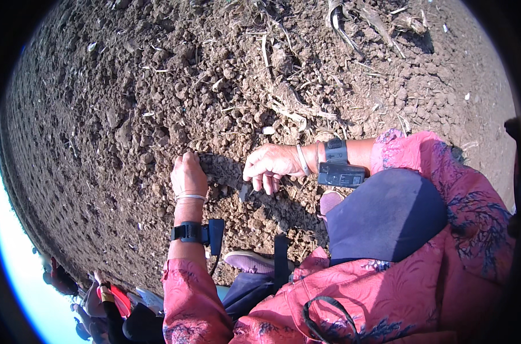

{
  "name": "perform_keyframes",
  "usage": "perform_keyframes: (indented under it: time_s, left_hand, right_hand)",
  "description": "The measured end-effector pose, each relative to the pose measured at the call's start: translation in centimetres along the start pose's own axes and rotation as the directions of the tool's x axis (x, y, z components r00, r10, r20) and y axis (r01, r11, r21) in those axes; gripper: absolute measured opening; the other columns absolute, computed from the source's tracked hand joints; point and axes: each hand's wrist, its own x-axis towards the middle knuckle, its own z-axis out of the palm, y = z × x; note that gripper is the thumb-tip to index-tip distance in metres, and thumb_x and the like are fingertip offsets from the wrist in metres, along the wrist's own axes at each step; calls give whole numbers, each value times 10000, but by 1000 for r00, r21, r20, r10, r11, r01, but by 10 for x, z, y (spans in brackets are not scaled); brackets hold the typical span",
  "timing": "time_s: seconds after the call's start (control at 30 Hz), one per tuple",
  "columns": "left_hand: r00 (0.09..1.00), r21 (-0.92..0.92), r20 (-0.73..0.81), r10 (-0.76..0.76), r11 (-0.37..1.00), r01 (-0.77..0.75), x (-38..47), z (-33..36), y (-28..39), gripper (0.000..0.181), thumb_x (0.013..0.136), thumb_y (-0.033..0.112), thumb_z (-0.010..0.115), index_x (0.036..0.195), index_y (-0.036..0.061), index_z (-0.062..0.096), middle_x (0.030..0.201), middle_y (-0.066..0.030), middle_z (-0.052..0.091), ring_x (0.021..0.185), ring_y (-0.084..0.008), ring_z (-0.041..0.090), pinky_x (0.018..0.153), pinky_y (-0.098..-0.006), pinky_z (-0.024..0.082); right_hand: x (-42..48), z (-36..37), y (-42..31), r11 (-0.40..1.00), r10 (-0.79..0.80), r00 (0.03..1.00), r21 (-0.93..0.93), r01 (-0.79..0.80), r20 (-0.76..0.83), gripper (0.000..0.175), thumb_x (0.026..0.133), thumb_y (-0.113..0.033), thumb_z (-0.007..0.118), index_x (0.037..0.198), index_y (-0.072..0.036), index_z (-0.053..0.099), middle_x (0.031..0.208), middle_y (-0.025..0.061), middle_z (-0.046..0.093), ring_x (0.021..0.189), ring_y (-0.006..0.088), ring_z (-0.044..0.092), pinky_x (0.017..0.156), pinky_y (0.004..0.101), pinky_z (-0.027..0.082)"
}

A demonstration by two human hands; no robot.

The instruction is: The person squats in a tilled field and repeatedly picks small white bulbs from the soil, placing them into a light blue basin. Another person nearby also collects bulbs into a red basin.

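My left hand (189, 176) lies against the cloddy brown soil (153, 142), knuckles up and fingers bent down; its fingertips are hidden, so what they hold cannot be told. To its right, my right hand (267, 168) hangs low over the ground with its fingers loosely curled, and nothing shows in it. A small pale flake (243, 192) lies on the soil just below the right hand's fingers. Both wrists carry a pale bangle and a strapped black device, such as the one on the right arm (341, 174).
Dry plant stalks (292, 107) and a root clump (409, 23) lie on the soil farther up. My purple shoes (249, 262) and bent knee (385, 215) are close below the hands. Other people (110, 301) are at the lower left.
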Motion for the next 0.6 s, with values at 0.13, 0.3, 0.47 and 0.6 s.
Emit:
perform_keyframes:
  time_s: [0.13, 0.3, 0.47, 0.6]
  left_hand:
    - [999, 28, 42, 16, 999, -18, 2, 4, 0, 62, 827, 15, 528, 884, 14, 553, 875, -204, 597, 761, -396, 629, 648, -465, 521]
    - [993, 115, 72, -92, 990, 83, 4, 6, 11, 124, 811, 12, 547, 934, 17, 560, 934, -205, 615, 817, -376, 652, 691, -442, 541]
    - [985, 88, 104, -139, 988, 130, 9, 3, 13, 137, 827, 20, 538, 959, 32, 571, 951, -207, 626, 860, -376, 648, 735, -445, 539]
    - [985, -72, 126, -113, 990, 123, 2, -9, 4, 194, 883, 137, 565, 1043, 27, 567, 981, -215, 639, 901, -380, 636, 772, -461, 525]
  right_hand:
    - [0, -2, 0, 999, -20, 1000, -35, 21, 16, 253, 939, -256, 572, 1030, -26, 628, 838, 107, 686, 608, 182, 677, 548, 302, 557]
    - [0, -4, 3, 998, -23, 1000, -50, 24, 17, 251, 943, -248, 563, 1028, -20, 624, 838, 109, 687, 615, 184, 682, 554, 307, 559]
    - [0, -4, 7, 995, -44, 999, -87, 44, -2, 232, 930, -224, 570, 1017, -16, 625, 824, 103, 687, 604, 175, 679, 540, 298, 559]
    - [1, -3, 7, 998, -40, 999, -47, 40, -16, 215, 920, -206, 584, 1012, -18, 631, 803, 98, 684, 593, 162, 676, 533, 289, 561]
